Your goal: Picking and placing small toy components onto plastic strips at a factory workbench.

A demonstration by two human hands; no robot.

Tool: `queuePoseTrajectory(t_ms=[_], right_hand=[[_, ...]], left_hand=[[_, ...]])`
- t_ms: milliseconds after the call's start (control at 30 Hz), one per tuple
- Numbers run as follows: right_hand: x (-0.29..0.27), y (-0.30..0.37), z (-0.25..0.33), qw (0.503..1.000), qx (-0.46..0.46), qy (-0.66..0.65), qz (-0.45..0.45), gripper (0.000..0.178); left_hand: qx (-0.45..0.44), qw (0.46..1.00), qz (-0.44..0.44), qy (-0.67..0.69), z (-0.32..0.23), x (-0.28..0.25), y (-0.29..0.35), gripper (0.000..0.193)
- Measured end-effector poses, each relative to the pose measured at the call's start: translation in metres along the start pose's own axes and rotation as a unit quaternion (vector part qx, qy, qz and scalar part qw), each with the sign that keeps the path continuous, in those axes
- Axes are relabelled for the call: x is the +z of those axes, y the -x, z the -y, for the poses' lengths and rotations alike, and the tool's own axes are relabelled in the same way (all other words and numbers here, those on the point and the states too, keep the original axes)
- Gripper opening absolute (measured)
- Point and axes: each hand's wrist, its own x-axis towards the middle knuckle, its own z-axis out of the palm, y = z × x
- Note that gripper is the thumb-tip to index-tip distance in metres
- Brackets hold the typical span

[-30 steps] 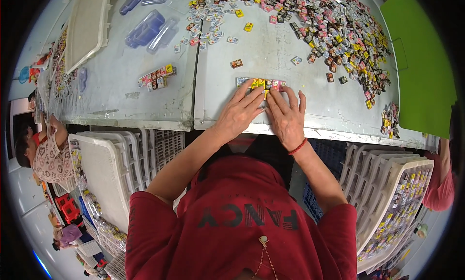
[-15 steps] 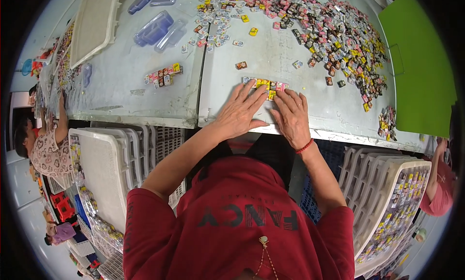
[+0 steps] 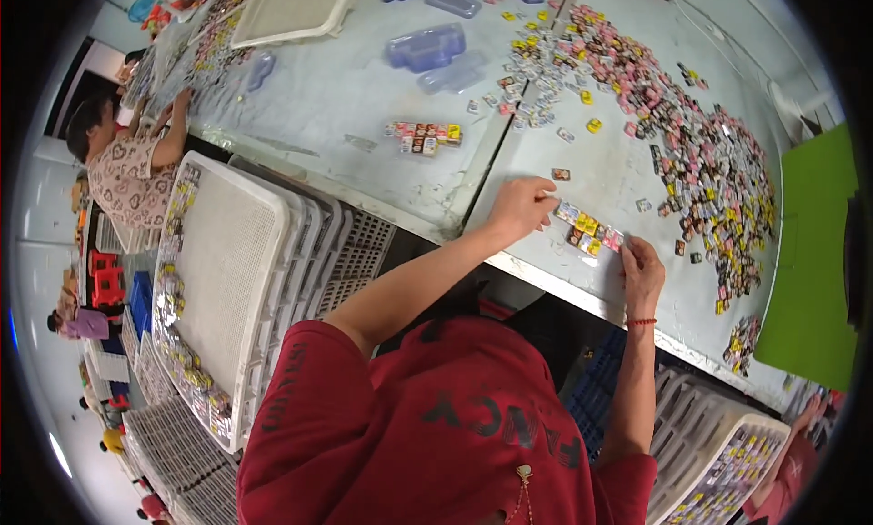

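Head view: one grouped block of small coloured packs (image 3: 423, 136) lies on the left part of the table (image 3: 318, 98), back from its near edge; a second block (image 3: 587, 230) sits between the hands near that edge, its short row under a longer one, seemingly only partly built up. Many loose packs (image 3: 718, 189) spread toward the right edge, ungrouped. Left hand (image 3: 526, 207) curls inward at the second block's left end, forearm slanting across; right hand (image 3: 644, 269) bends at its right end, forearm steeper. Fingers are partly closed on both; whether either grips a pack, I cannot tell.
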Motion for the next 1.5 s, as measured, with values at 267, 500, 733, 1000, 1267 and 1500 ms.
queuePoseTrajectory(t_ms=[267, 500, 733, 1000, 1267, 1500], right_hand=[[0.029, -0.01, 0.048, 0.976, 0.037, -0.203, 0.067, 0.021], [0.154, -0.048, 0.141, 0.958, -0.05, -0.215, 0.18, 0.02], [0.224, -0.063, 0.149, 0.98, -0.089, -0.07, 0.163, 0.019], [0.202, -0.054, 0.144, 0.984, -0.132, -0.041, 0.115, 0.024], [0.16, 0.003, 0.122, 0.967, -0.236, 0.014, 0.098, 0.019], [0.153, 0.017, 0.106, 0.961, -0.269, -0.006, 0.06, 0.016]], left_hand=[[0.073, 0.994, -0.078, 0.022, -0.004, -0.046, 0.011, 0.031], [0.129, 0.956, -0.262, -0.039, -0.01, -0.182, 0.019, 0.03], [0.06, 0.947, -0.31, -0.061, 0.023, -0.225, 0.018, 0.028], [0.154, 0.913, -0.349, -0.147, 0.028, -0.231, 0.007, 0.025], [0.325, 0.787, -0.216, -0.479, -0.022, -0.236, -0.107, 0.019], [0.3, 0.784, -0.105, -0.533, -0.015, -0.183, -0.142, 0.026]])
